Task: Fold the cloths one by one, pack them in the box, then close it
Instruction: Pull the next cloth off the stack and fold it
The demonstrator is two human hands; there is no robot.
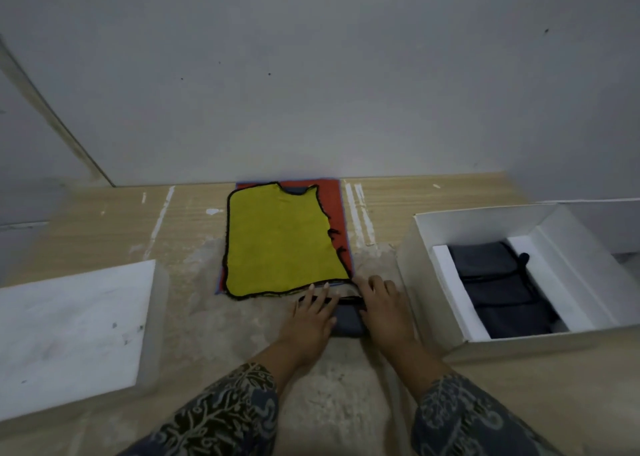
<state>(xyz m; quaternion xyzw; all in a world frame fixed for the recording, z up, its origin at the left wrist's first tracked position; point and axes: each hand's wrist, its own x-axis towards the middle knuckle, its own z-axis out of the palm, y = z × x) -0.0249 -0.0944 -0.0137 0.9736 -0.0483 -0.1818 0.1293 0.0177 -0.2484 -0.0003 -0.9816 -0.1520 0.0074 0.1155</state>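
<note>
A small folded grey cloth (347, 321) lies on the table just in front of me. My left hand (313, 313) rests flat on its left side and my right hand (382, 308) on its right side, fingers spread, pressing it down. Behind it a yellow cloth with black trim (280, 244) lies flat on top of a stack, with a red cloth (334, 206) showing underneath. The open white box (446, 317) stands to the right, with folded grey cloths (498, 289) inside.
The white box lid (69, 334) lies flat at the left. The wooden table (104, 220) ends at a grey wall behind. My patterned sleeves fill the bottom of the view.
</note>
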